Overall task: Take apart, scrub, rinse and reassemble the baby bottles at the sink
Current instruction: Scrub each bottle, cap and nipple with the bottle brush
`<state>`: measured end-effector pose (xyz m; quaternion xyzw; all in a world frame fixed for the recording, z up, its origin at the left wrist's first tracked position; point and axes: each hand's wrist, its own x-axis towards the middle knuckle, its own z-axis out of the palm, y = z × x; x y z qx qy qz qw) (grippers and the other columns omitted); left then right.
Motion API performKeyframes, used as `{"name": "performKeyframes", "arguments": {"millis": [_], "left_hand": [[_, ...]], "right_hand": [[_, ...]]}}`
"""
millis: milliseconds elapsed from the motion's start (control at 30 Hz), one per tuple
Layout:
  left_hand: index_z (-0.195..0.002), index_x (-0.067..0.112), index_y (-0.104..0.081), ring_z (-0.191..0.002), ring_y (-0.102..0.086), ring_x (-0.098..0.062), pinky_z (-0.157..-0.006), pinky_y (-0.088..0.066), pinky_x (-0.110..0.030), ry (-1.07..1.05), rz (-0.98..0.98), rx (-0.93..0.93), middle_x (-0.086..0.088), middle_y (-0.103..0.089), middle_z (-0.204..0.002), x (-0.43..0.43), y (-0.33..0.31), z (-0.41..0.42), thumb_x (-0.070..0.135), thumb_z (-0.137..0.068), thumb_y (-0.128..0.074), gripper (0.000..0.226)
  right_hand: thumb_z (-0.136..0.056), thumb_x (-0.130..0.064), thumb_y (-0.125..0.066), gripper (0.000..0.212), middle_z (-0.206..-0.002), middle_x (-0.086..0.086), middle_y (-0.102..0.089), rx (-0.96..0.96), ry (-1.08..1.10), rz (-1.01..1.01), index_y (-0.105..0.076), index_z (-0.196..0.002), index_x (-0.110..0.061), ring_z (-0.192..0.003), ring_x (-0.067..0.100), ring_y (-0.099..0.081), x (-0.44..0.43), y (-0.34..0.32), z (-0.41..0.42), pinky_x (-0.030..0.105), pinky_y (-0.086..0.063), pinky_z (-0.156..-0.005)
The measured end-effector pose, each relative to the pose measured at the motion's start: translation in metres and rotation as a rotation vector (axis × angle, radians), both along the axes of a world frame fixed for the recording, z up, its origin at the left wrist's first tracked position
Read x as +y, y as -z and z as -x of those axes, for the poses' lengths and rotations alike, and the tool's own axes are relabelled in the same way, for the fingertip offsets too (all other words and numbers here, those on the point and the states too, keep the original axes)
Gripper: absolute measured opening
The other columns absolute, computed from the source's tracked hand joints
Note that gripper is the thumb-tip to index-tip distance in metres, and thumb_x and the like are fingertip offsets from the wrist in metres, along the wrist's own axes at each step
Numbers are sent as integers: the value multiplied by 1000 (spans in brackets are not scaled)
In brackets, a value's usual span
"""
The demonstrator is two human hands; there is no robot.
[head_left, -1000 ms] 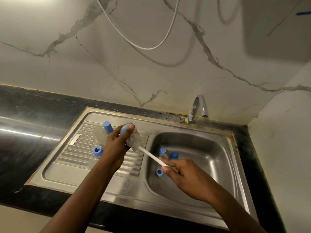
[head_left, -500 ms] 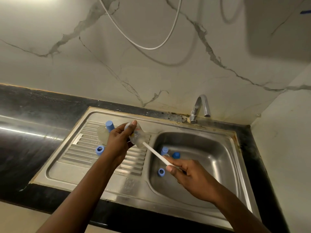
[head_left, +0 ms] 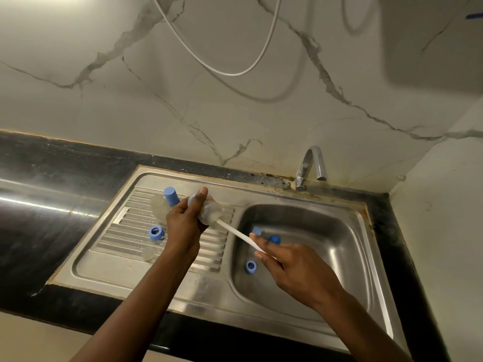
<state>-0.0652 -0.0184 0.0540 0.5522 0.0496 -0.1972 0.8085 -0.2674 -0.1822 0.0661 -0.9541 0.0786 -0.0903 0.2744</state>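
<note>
My left hand [head_left: 184, 224] grips a clear baby bottle [head_left: 209, 211] above the drainboard, its mouth tilted toward the basin. My right hand [head_left: 290, 267] pinches the white handle of a bottle brush [head_left: 239, 236] whose head is inside the bottle. A second clear bottle [head_left: 159, 206] with a blue cap [head_left: 171, 195] lies on the drainboard behind my left hand. A blue ring [head_left: 156, 233] sits on the drainboard. In the basin lie a blue ring [head_left: 251, 267] and two blue parts [head_left: 274, 239], one [head_left: 257, 231] by the brush handle.
The steel sink [head_left: 347, 246] has a ribbed drainboard [head_left: 125, 231] on its left and a chrome tap [head_left: 311, 165] behind the basin. Dark countertop [head_left: 39, 210] runs to the left. A marble wall rises behind, with a white hose [head_left: 235, 73] hanging on it.
The brush handle has slid slightly in the bottle as my right hand works it. My view has shifted a little; both hands stay in about the same place.
</note>
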Motion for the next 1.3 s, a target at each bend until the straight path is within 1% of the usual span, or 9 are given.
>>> {"name": "performKeyframes", "arguments": {"millis": [100,267,367,533,733,867,1000,1133,1300], "left_hand": [[-116,11,-73,-105,-73,-28,-89,-63,-46,-6,83,-61,-8,-74,-107,-5,-6,5,35,-85,-76,40],[-118,13,-74,-106,-75,-26,-89,-65,-43,-194,-30,-212,0,-76,-102,-14,-15,2,35,-88,-83,38],[-114,22,-76,-100,-75,-19,-85,-65,-34,-206,-162,-346,8,-77,-99,-15,-8,3,39,-86,-85,34],[-114,25,-76,-97,-73,-6,-80,-62,-21,-196,-236,-415,16,-75,-99,-16,4,6,45,-82,-85,39],[-113,20,-75,-96,-77,-19,-77,-65,-32,-97,-130,-229,8,-78,-94,-14,4,-8,43,-83,-82,39],[-113,14,-74,-89,-79,-20,-74,-66,-37,-28,-8,-45,1,-80,-92,-12,2,-12,38,-90,-79,34],[-116,10,-74,-95,-78,-24,-77,-66,-39,-58,-95,-127,-1,-78,-95,-15,3,-8,42,-87,-81,43],[-115,11,-76,-95,-78,-19,-76,-66,-36,-87,-116,-157,0,-79,-95,-18,3,-1,46,-82,-84,49],[-102,25,-76,-92,-77,-15,-75,-65,-32,-116,-178,-231,8,-78,-91,-18,4,1,45,-81,-85,30]], "right_hand": [[-106,-54,-54,36,-73,-26,-65,-18,64,-328,-52,-141,-65,-58,3,-59,8,8,-5,12,-40,-53],[-106,-44,-60,34,-73,-27,-67,-81,123,-554,-66,-139,-48,-63,-3,-62,21,9,-22,11,-46,-57],[-107,-50,-56,32,-81,-9,-73,2,144,-478,-62,-136,-59,-66,5,-67,10,8,-22,20,-52,-58],[-107,-52,-52,38,-89,-10,-74,103,153,-268,-55,-145,-50,-75,0,-68,3,12,-16,13,-50,-57],[-107,-54,-48,40,-81,-35,-62,143,88,-208,-51,-147,-53,-73,-1,-64,9,7,-6,13,-47,-58],[-109,-52,-48,40,-75,-23,-65,117,87,-233,-55,-148,-49,-69,2,-65,14,2,-1,14,-47,-56],[-109,-50,-50,41,-84,-9,-73,59,138,-248,-53,-150,-48,-72,7,-68,11,-5,-2,21,-52,-58],[-110,-49,-47,44,-92,-7,-73,76,162,-170,-47,-154,-49,-76,7,-68,7,-7,-6,24,-57,-64],[-111,-49,-40,43,-76,-10,-58,175,179,25,-47,-153,-46,-60,5,-56,11,-4,-3,15,-35,-49]]}}
